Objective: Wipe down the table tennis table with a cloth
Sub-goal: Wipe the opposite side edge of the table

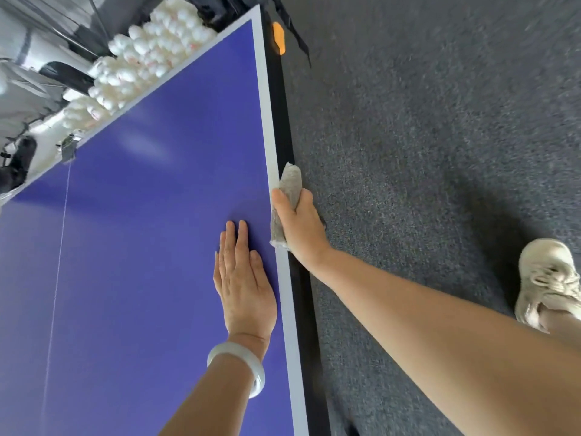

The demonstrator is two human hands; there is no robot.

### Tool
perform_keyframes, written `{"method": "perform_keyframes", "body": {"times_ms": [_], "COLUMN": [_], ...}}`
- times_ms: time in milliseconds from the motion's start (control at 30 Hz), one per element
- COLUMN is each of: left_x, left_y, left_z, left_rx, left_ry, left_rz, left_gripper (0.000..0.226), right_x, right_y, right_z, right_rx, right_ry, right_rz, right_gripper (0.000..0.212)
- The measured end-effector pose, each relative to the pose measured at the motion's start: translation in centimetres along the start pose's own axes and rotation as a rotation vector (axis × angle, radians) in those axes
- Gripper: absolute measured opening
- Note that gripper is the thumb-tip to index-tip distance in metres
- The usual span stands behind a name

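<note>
The blue table tennis table point(141, 215) fills the left half of the view, with a white line along its right side and a black side rim. My right hand point(298, 225) grips a grey-beige cloth point(290, 182) and holds it against the table's right edge, thumb on the white line and fingers curled over the side. My left hand point(243, 278) lies flat on the blue top just left of that edge, fingers straight, a pale bangle on its wrist.
Several white balls point(141, 61) are heaped beyond the table's far end. An orange cap point(279, 37) marks the far corner of the rim. Grey carpet point(440, 136) covers the floor to the right, where a pale sneaker point(547, 278) stands.
</note>
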State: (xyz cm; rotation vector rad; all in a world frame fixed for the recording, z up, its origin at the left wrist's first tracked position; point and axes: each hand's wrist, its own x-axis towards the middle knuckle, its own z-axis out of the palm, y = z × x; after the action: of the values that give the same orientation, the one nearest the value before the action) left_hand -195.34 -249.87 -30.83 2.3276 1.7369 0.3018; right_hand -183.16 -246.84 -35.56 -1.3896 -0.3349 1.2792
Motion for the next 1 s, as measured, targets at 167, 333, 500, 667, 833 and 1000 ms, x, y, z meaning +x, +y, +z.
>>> {"method": "perform_keyframes", "body": {"times_ms": [167, 333, 500, 667, 833, 1000], "left_x": [-0.1, 0.0, 0.0, -0.2, -0.1, 0.1], "left_y": [-0.1, -0.5, -0.6, -0.3, -0.2, -0.6], "left_z": [0.1, 0.0, -0.1, -0.1, -0.2, -0.1], "left_rx": [-0.004, -0.054, -0.173, -0.251, -0.233, -0.268], "left_ry": [0.009, 0.002, 0.026, 0.043, 0.042, 0.05], "left_rz": [-0.008, -0.012, -0.006, -0.028, -0.027, -0.028], "left_gripper": [0.055, 0.053, 0.049, 0.045, 0.048, 0.044], "right_x": [-11.0, -15.3, -6.8, -5.4, -18.4, -18.8], "right_y": [5.6, 7.6, 3.6, 3.4, 10.0, 10.0], "right_z": [0.2, 0.1, 0.5, 0.6, 0.3, 0.2], "right_rx": [-0.027, -0.056, -0.017, 0.043, 0.047, 0.015], "right_ry": [0.034, -0.021, 0.077, 0.08, -0.009, -0.038], "right_rz": [-0.061, 0.057, 0.055, -0.071, 0.031, 0.069], "right_gripper": [0.072, 0.089, 0.057, 0.057, 0.086, 0.063]}}
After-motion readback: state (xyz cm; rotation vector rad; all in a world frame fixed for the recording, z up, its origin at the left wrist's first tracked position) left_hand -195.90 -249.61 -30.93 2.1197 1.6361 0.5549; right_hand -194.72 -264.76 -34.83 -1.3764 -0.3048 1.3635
